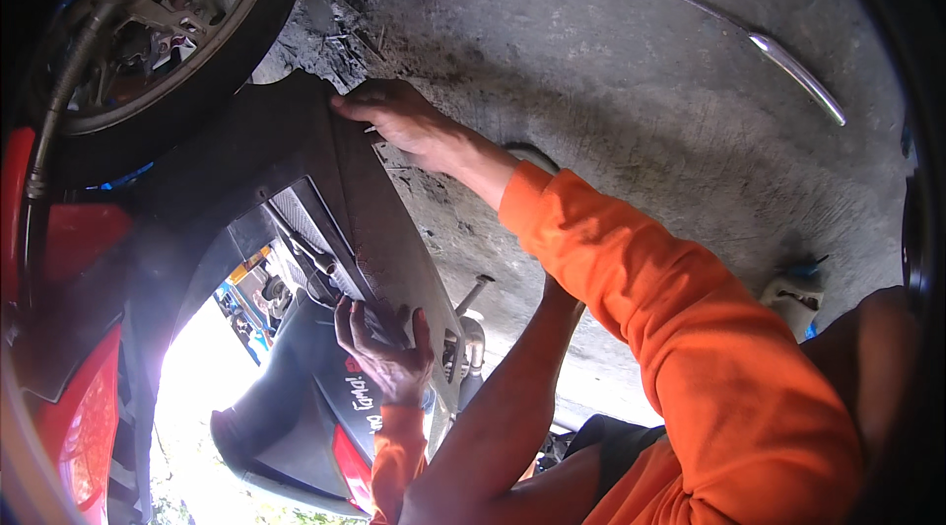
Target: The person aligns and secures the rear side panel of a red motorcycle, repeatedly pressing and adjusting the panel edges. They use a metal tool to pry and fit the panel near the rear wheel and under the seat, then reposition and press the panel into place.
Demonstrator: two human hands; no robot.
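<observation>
A long black plastic panel (399, 234) of a motor scooter slants across the middle, from beside the wheel down toward my leg. My right hand (404, 121) closes on its upper end, the thumb lying along the edge. Lower down, my left hand (389, 357) has its fingers and thumb curled around a dark edge of the same panel, though part of that grip is hidden. Between the hands, a ribbed grille (305, 224) and a dark hose-like rod (301, 239) show through the opening.
A wheel with a black tyre (281, 27) fills the upper left, above red bodywork (84, 426). On the concrete floor (591, 62) lies a thin curved metal bar (793, 71). A dark scooter seat (296, 407) stands below. My bare leg (512, 407) bends close to the panel.
</observation>
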